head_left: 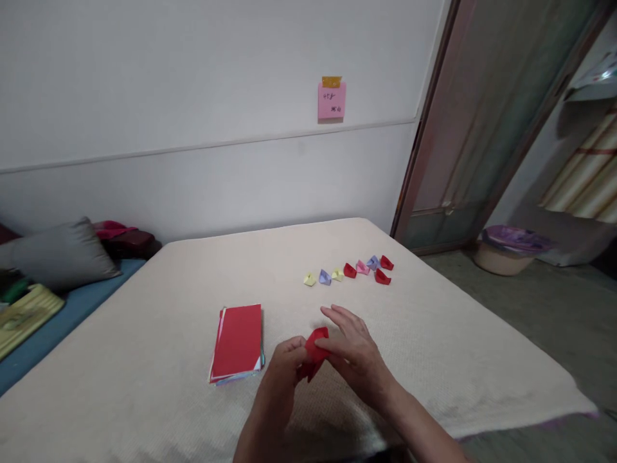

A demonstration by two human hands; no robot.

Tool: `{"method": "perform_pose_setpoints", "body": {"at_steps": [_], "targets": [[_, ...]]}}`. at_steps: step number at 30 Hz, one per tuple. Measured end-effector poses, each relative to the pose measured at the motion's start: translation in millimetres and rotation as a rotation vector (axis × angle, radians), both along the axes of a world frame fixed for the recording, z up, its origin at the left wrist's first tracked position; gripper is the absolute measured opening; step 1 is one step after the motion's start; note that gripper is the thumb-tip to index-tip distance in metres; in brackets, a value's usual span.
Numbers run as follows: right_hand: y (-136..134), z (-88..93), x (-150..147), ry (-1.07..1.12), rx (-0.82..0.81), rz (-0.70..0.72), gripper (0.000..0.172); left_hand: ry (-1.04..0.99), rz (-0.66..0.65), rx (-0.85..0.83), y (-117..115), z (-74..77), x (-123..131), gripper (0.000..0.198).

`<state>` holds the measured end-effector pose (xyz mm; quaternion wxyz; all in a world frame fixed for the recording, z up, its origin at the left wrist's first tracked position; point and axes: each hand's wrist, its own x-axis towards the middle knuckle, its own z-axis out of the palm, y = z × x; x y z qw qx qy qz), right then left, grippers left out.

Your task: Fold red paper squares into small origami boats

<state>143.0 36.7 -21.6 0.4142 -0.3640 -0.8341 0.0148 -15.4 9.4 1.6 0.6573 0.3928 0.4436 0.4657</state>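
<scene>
My left hand (pixel 283 368) and my right hand (pixel 354 350) meet over the cream-covered table (pixel 168 411), both pinching a partly folded piece of red paper (pixel 315 349). The right hand's outer fingers stretch forward while its thumb side grips the paper. To the left lies a stack of coloured paper sheets (pixel 238 343) with a red sheet on top. Farther back sits a row of several small folded paper shapes (pixel 351 271) in yellow, lilac, red and pink.
A pink sticky note (pixel 331 100) is taped to the white wall. A grey pillow (pixel 62 254) and bedding lie on a blue mat at the left. A door frame (pixel 424 128) and a lined bin (pixel 511 248) stand at the right.
</scene>
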Motion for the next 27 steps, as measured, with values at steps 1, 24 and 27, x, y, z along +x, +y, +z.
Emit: {"method": "perform_pose_setpoints", "body": {"at_steps": [1,24,27], "targets": [[-0.4,1.2,-0.1,0.0,0.008,0.009,0.021,-0.002,-0.015,0.003,-0.1,0.8,-0.8,0.008],[-13.3,-5.0,-15.2,0.279,-0.028,-0.138,0.015,-0.266,0.085,0.088,-3.4,14.3,15.8,0.013],[-13.6,-5.5,-15.1,0.279,-0.046,-0.131,0.015,-0.251,0.099,0.096,-1.8,7.1,17.8,0.014]]}}
